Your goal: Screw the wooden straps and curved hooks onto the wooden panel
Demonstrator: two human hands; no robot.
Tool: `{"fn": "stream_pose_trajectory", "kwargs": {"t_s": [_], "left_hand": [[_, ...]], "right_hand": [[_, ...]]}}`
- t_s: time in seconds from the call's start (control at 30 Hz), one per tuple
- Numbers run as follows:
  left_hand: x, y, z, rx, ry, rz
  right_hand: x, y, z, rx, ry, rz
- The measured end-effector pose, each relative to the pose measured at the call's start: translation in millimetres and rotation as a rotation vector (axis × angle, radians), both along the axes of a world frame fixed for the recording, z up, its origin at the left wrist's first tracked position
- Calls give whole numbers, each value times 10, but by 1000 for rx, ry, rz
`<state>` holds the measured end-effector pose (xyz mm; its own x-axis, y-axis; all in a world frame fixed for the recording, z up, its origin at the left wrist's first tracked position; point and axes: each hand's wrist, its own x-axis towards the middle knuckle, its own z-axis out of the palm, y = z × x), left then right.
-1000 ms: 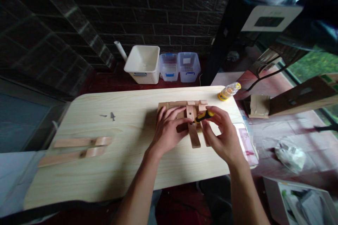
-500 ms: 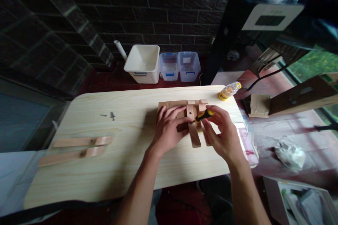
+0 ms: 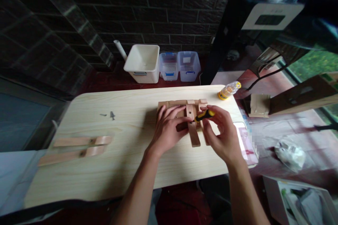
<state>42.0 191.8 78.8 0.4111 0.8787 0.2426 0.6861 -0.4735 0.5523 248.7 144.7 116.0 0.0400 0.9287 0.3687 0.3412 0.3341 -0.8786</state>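
The right hand (image 3: 221,133) is closed around a small screwdriver (image 3: 204,115) with a yellow and black handle. The fingers pinch the handle from both sides, and the tip points to the left, down toward the wooden frame (image 3: 185,112) that lies just in front of both hands. The tool is held low and nearly flat, which seems to suit a screw that goes into the side of a slat.

The left hand (image 3: 169,128) lies flat on the frame with the fingers spread and a little bent, and it grips nothing. It presses on the wood just to the left of the screwdriver tip, probably so that the piece does not slide on the tabletop (image 3: 126,161) while the tool turns. I cannot see the screw itself; the fingers hide that place.

One slat (image 3: 194,135) of the frame sticks out toward the person, between the two hands.

Far to the left of the left hand, two loose wooden strips (image 3: 79,147) lie side by side near the tabletop edge, and some small dark screws (image 3: 111,115) rest apart from them. Beyond the right hand, at the far corner, a small bottle (image 3: 229,90) with a yellow cap lies on its side. Behind the tabletop stand a white bin (image 3: 143,63) and two clear boxes (image 3: 179,66).
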Motion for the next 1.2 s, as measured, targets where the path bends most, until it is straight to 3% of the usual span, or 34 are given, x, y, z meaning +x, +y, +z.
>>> {"fn": "stream_pose_trajectory", "kwargs": {"t_s": [0.37,0.7,1.03,1.2], "left_hand": [[-4,4,-5,-1,-4,5],[-9,-4,-3,-4,-15,-2],[-1,-5,-25,18,-21,14],[-4,-4,-38,28,-17,16]], "right_hand": [[8,16,-56,-12,-31,-15],[-10,-20,27,12,-4,-28],[-7,17,-129,112,0,-85],[-34,21,-87,130,26,-70]]}}
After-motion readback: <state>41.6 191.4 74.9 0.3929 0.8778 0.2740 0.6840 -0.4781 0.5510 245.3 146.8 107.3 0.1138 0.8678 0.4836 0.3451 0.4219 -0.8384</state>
